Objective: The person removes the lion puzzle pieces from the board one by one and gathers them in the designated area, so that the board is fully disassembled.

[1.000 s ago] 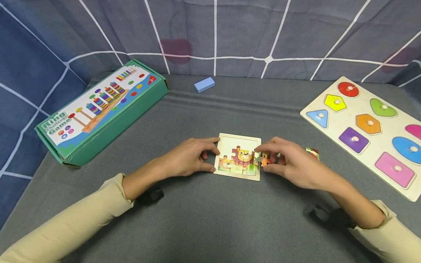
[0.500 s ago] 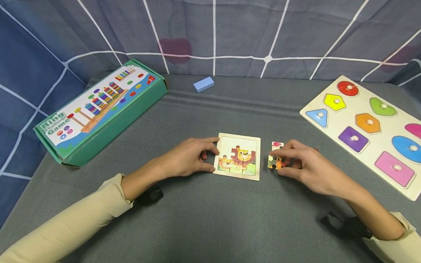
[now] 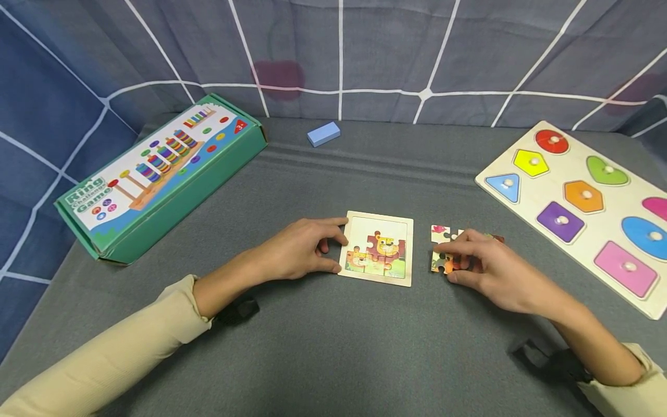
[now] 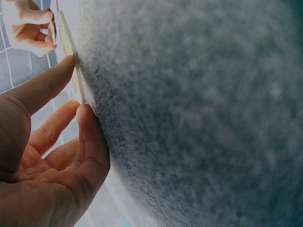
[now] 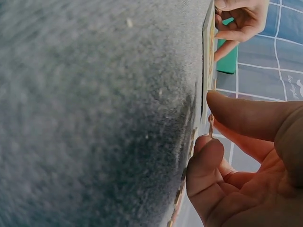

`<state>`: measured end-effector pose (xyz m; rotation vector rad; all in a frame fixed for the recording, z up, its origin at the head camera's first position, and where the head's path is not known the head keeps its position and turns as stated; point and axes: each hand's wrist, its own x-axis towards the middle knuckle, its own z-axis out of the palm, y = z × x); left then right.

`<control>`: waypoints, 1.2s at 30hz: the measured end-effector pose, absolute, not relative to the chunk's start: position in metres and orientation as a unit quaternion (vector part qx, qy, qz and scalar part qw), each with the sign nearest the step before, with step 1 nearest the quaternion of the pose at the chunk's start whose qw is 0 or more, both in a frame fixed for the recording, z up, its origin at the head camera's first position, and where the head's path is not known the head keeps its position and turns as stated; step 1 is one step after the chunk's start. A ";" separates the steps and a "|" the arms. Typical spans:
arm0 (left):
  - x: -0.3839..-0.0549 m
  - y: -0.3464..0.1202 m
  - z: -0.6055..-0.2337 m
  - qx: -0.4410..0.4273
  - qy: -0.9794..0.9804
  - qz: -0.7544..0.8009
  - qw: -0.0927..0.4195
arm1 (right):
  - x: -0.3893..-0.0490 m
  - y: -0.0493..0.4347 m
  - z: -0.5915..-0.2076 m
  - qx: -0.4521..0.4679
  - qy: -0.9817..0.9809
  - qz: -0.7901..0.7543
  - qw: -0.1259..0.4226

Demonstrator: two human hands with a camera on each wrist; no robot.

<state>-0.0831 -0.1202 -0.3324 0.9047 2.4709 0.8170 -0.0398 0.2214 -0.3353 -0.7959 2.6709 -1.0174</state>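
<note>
A square jigsaw board (image 3: 358, 233) with a partly filled lion picture lies flat on the grey cloth. My left hand (image 3: 294, 249) holds it by its left edge, thumb at the near corner and index finger at the far one. To the right of the board, my right hand (image 3: 492, 266) pinches a jigsaw piece (image 3: 442, 262) between thumb and fingers. Edge-on, that piece (image 5: 211, 127) shows as a thin strip in the right wrist view. Loose pieces lie under and behind this hand, among them one with a pink flower (image 3: 439, 233); others are partly hidden.
A green ring game box (image 3: 167, 174) stands at the back left. At the back middle lies a small blue block (image 3: 323, 134). A wooden shape board (image 3: 537, 202) with knobbed pieces fills the right side. A checked curtain (image 3: 380, 58) hangs behind.
My right hand has drawn back rightward from the jigsaw board with the jigsaw piece, to above the loose pieces. My left hand stays at the board's left edge.
</note>
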 end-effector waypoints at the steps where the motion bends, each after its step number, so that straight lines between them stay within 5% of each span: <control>1: -0.083 -0.120 -0.332 0.322 0.880 0.291 0.192 | -0.039 0.221 -0.336 -0.266 0.898 -0.339 0.088; 36: -0.083 -0.120 -0.330 0.328 0.879 0.289 0.188 | -0.040 0.219 -0.341 -0.268 0.910 -0.309 0.064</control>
